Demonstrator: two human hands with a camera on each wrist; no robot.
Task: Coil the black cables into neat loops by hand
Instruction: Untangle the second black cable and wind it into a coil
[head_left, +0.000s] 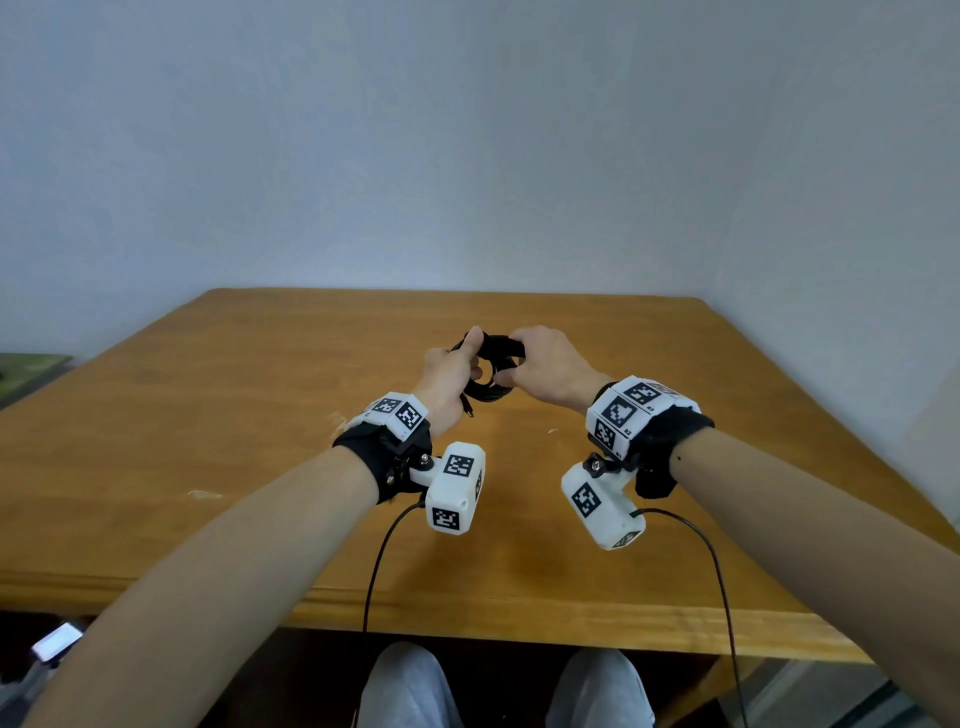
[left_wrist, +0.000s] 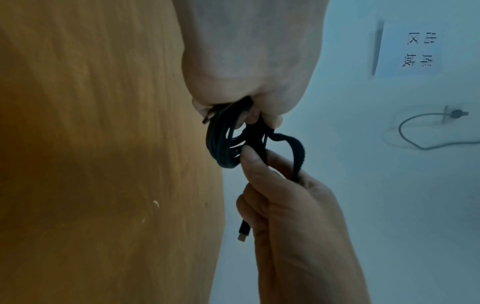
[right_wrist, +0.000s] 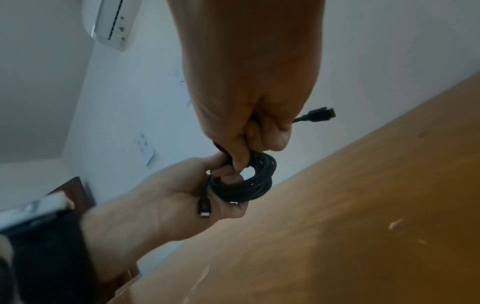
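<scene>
We held the coiled black cable (head_left: 485, 371) in the air above the middle of the wooden tabletop (head_left: 260, 415), clear of its surface, with both hands meeting at the bundle. Our left hand (head_left: 451, 370) had its fingers (right_wrist: 221, 162) curled through the hole of the coil and its thumb pressed on the outside, so the turns sat gathered in the palm. Our right hand (head_left: 545, 371) pinched the opposite side of the loops, fingers (left_wrist: 253, 162) folded tight on the strands and on a flat black strap (left_wrist: 296, 152) that arched away from the bundle (it looked like a hook-and-loop tie, though we could not be sure).

One plug (right_wrist: 203, 207) hung loose below our left palm; the other plug (right_wrist: 320, 114) stuck out past our right knuckles.

We judged the cable light and limp, thin enough to bend into small turns yet springy enough to fan open if the grip slackened. Its jacket looked smooth, so single strands could slide out of the stack. The safest hold seemed to be across all the turns at one spot, squeezing them together, rather than on a plug or a stray end. The strap appeared soft and would need tension while it went round the loops, with the other hand keeping the bundle closed.
</scene>
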